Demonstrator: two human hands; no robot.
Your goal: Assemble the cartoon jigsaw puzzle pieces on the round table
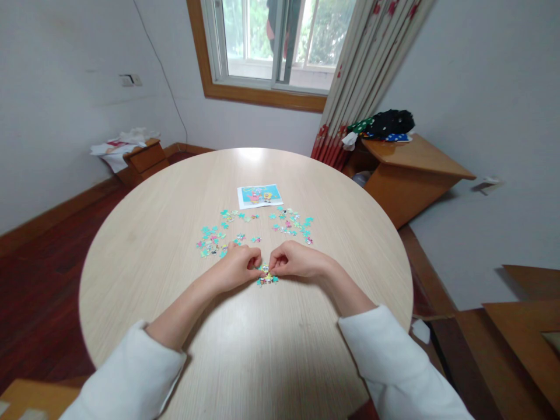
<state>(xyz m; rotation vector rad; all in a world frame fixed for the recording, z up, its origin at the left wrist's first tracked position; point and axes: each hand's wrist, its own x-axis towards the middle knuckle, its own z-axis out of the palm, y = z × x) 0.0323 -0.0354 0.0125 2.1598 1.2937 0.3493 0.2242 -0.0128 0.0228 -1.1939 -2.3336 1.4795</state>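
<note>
A small joined patch of jigsaw puzzle [268, 280], yellow and turquoise with a cartoon face, lies on the table in front of me. My left hand [240, 265] is closed in a pinch at the patch's left edge. From the right, my right hand [294, 259] pinches at the upper right edge of the same patch. The fingertips hide which single pieces they grip. Loose puzzle pieces [211, 238] are scattered beyond and beside my left hand. Another loose group of pieces [291, 223] lies past my right hand. Behind them is a printed picture sheet [260, 196] with cartoon figures.
The round pale wooden table [144, 251] fills the middle of the view. A tilted wooden cabinet [411, 169] with clothes [391, 123] on it stands at the right. Further back are a window [280, 46], a curtain [356, 70] and a small wooden drawer unit [146, 158].
</note>
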